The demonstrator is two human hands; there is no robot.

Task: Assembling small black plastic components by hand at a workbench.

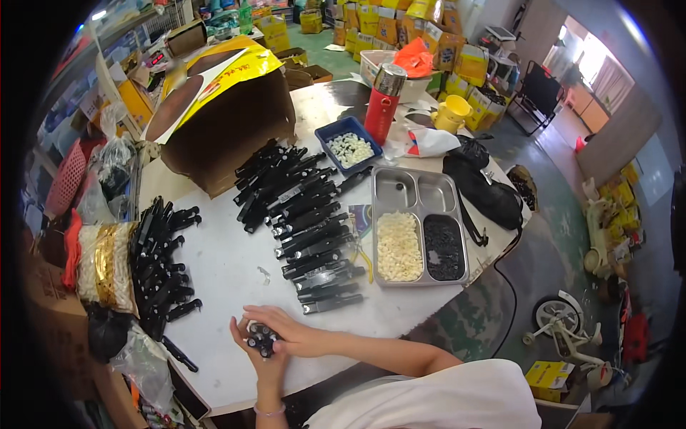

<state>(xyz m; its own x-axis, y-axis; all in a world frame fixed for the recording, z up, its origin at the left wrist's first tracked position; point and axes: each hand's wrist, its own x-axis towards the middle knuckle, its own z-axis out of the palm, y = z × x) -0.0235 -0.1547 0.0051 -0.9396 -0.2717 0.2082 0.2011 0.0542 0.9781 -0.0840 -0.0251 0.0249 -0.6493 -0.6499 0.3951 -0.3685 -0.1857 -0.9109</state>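
Note:
Near the table's front edge, my left hand [267, 366] is closed round a bundle of black tubes [261, 341], their round ends facing up. Over the far side of the bundle lies my right hand [299, 336], its thumb and fingers pressed against the tubes. A row of black stick-shaped parts [314, 247] lies just beyond my hands, running up into a heaped pile [279, 179]. More black parts [161, 264] are stacked at the left edge. What the parts are exactly, I cannot tell.
A steel divided tray [457, 277] holds cream and black small pieces. Behind it stand a blue bin [330, 132] of white pieces and a red flask [381, 107]. An open carton [236, 129] occupies the far left; yellow-handled pliers [366, 263] lie by the tray.

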